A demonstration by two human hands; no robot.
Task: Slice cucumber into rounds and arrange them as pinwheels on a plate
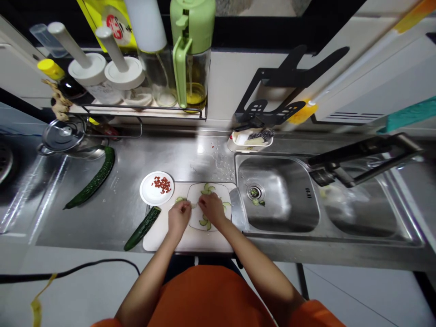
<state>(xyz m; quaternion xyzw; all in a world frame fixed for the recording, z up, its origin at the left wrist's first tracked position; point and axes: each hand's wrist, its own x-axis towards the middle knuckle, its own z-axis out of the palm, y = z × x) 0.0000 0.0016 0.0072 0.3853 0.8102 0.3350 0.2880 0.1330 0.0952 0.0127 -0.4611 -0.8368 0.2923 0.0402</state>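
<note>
At the centre of the frame, cucumber slices (205, 222) are laid in small groups on a white plate (194, 220), which is set on a pale cutting board (197, 244). The right hand (211, 210) is held over the plate, with one group of slices just above it in the frame, one just below and more close to its right. Its fingers are bent downward, but whether anything is gripped cannot be told. The left hand (179, 219) is held at the plate's left edge, its fingers curled and its fingertips turned toward the right hand; a pale bit is seen near them, yet whether it is gripped cannot be told. Further green-edged slices are seen on the board just above the left hand.

To the lower left of that hand, a cut cucumber (142, 228) is laid across the board's left edge. Above it, red pieces (161, 184) are held in a round white dish (145, 190). A longer cucumber (93, 186) is placed farther left on the steel counter (129, 181).
</note>
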